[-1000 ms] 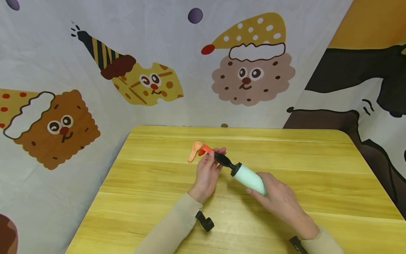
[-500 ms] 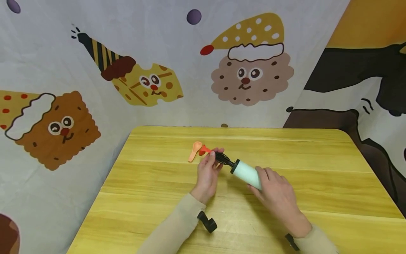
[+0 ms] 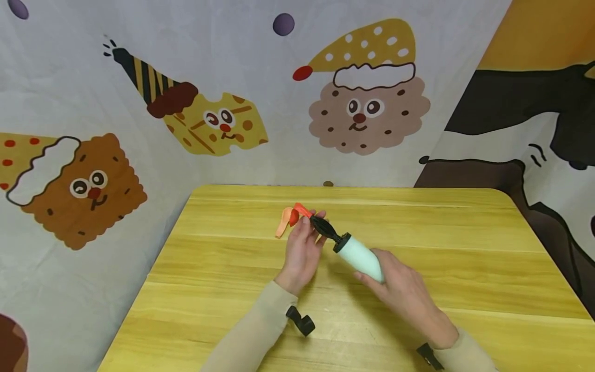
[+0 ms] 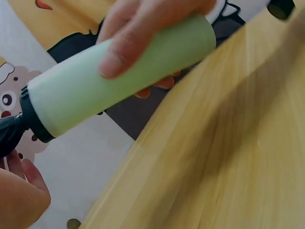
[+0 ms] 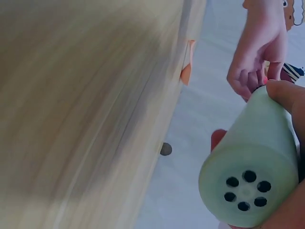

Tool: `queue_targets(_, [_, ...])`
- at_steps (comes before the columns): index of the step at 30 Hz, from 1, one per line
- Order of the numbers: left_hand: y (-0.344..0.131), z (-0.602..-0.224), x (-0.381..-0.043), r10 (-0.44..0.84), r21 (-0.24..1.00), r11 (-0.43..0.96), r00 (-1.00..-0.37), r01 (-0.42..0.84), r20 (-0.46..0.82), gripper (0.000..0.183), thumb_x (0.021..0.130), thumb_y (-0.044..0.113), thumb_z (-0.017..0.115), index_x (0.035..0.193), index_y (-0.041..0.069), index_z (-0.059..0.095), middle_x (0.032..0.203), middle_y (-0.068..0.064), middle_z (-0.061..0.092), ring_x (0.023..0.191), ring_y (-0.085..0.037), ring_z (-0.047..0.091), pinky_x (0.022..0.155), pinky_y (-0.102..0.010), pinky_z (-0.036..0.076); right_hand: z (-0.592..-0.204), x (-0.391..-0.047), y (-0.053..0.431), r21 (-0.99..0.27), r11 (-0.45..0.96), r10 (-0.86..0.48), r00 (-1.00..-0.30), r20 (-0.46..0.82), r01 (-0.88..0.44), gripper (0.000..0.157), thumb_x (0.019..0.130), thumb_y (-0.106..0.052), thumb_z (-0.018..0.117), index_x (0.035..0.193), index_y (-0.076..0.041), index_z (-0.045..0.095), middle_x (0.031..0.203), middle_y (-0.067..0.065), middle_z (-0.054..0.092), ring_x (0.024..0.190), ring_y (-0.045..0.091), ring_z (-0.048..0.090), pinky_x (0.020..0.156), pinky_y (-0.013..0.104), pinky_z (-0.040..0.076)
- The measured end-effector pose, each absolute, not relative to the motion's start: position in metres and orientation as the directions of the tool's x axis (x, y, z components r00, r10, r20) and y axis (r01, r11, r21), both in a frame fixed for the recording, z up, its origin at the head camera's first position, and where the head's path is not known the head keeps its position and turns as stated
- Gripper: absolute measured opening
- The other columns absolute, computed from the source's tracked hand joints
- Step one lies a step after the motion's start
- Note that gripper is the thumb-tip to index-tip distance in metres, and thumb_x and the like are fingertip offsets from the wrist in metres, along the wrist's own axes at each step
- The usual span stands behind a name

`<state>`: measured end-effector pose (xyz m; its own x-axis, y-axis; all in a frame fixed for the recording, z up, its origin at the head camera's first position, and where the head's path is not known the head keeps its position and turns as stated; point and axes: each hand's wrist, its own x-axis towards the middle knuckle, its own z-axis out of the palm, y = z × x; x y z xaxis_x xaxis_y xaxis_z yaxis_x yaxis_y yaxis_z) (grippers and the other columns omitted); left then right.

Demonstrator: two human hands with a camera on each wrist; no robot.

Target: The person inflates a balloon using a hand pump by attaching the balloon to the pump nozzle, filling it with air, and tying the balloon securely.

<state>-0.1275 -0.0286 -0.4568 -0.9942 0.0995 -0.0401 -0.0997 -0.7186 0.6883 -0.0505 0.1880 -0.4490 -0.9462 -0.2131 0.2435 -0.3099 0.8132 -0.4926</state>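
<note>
Your right hand point(image 3: 406, 289) is gripping the pump point(image 3: 359, 257), its long axis pointing toward your left hand point(image 3: 301, 253), pinching the red balloon point(image 3: 303, 208)

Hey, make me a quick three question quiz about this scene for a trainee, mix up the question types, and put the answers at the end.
1. Count: in the right wrist view, how many dark holes show in the end of the pale green cylinder?
2. True or false: the orange balloon lies on the table, and the red balloon is at the left hand.
3. Fill in: the ___ grips the cylinder.

Key: 1. Six. 2. True. 3. Right hand.
</note>
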Motion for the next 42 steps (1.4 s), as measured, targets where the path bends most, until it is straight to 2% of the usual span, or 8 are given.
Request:
queue_targets(10, [-0.029,-0.46,-0.125,-0.014,0.906,-0.414,-0.996,0.09,0.092,0.042,0.113,0.031,0.044,0.13,-0.002,0.064,0.129,-0.01,0.069,0.121,-0.022,0.061,0.097,-0.04,0.05,-0.45,-0.051,0.186,-0.353,0.84,-0.258,-0.875,0.41,-0.413,0.066,0.082,-0.035,0.088,0.129,0.001,0.059,0.101,0.017,0.067,0.068,0.021,0.06,0.052,0.034,0.052])
queue_targets(16, [-0.029,-0.452,-0.124,0.004,0.825,-0.562,-0.998,0.052,0.066,0.047,0.113,0.035,0.043,0.136,-0.004,0.055,0.128,-0.011,0.069,0.119,-0.023,0.063,0.101,-0.04,0.049,-0.451,-0.057,0.188,-0.223,0.863,-0.268,-0.786,0.558,-0.453,0.076,0.07,-0.029,0.096,0.128,0.004,0.059,0.099,0.022,0.065,0.071,0.032,0.063,0.054,0.044,0.054])
queue_targets(20, [-0.029,-0.446,-0.126,-0.019,0.749,-0.662,-1.0,0.009,-0.005,0.026,0.11,0.034,0.052,0.12,0.011,0.057,0.123,-0.007,0.069,0.121,-0.025,0.061,0.102,-0.039,0.046,-0.453,-0.06,0.191,-0.15,0.877,-0.274,-0.732,0.623,-0.456,0.079,0.065,-0.025,0.099,0.128,0.004,0.06,0.1,0.024,0.064,0.075,0.039,0.064,0.056,0.05,0.055])
queue_targets(24, [-0.027,-0.446,-0.126,-0.07,0.739,-0.674,-0.996,0.007,-0.054,0.012,0.107,0.022,0.059,0.109,0.012,0.065,0.123,-0.006,0.068,0.125,-0.027,0.057,0.1,-0.038,0.045,-0.455,-0.062,0.193,-0.098,0.876,-0.304,-0.698,0.648,-0.473,0.073,0.068,-0.026,0.096,0.123,0.005,0.06,0.099,0.024,0.063,0.071,0.04,0.063,0.054,0.051,0.055])
queue_targets(27, [-0.026,-0.449,-0.126,-0.107,0.764,-0.645,-0.992,0.018,-0.067,0.012,0.105,0.018,0.063,0.104,0.01,0.071,0.126,-0.009,0.069,0.128,-0.026,0.056,0.097,-0.037,0.047,-0.456,-0.062,0.194,-0.082,0.868,-0.333,-0.696,0.636,-0.49,0.065,0.085,-0.041,0.084,0.122,0.007,0.059,0.097,0.024,0.062,0.069,0.038,0.062,0.053,0.048,0.055])
queue_targets(32, [-0.025,-0.453,-0.127,-0.148,0.806,-0.59,-0.987,0.034,-0.067,0.015,0.102,0.019,0.069,0.099,0.006,0.075,0.128,-0.013,0.071,0.128,-0.023,0.057,0.089,-0.032,0.05,-0.456,-0.06,0.194,-0.117,0.855,-0.356,-0.735,0.577,-0.506,0.077,0.104,-0.064,0.032,0.123,0.005,0.059,0.095,0.022,0.062,0.068,0.033,0.062,0.054,0.045,0.055])
queue_targets(38, [-0.031,-0.461,-0.127,-0.111,0.865,-0.502,-0.993,0.024,-0.037,0.031,0.105,0.022,0.064,0.117,-0.004,0.074,0.127,-0.01,0.072,0.131,-0.021,0.056,0.089,-0.032,0.052,-0.448,-0.058,0.191,-0.222,0.854,-0.339,-0.826,0.449,-0.471,0.07,0.081,-0.043,0.089,0.13,-0.002,0.062,0.096,0.016,0.067,0.068,0.024,0.062,0.054,0.038,0.055])
queue_targets(42, [-0.034,-0.466,-0.128,-0.069,0.876,-0.482,-0.997,0.011,-0.026,0.032,0.106,0.023,0.062,0.118,-0.004,0.074,0.128,-0.01,0.072,0.13,-0.022,0.057,0.091,-0.034,0.053,-0.447,-0.056,0.19,-0.281,0.855,-0.316,-0.867,0.384,-0.436,0.071,0.077,-0.038,0.091,0.132,-0.004,0.062,0.097,0.016,0.069,0.066,0.022,0.063,0.051,0.034,0.054])
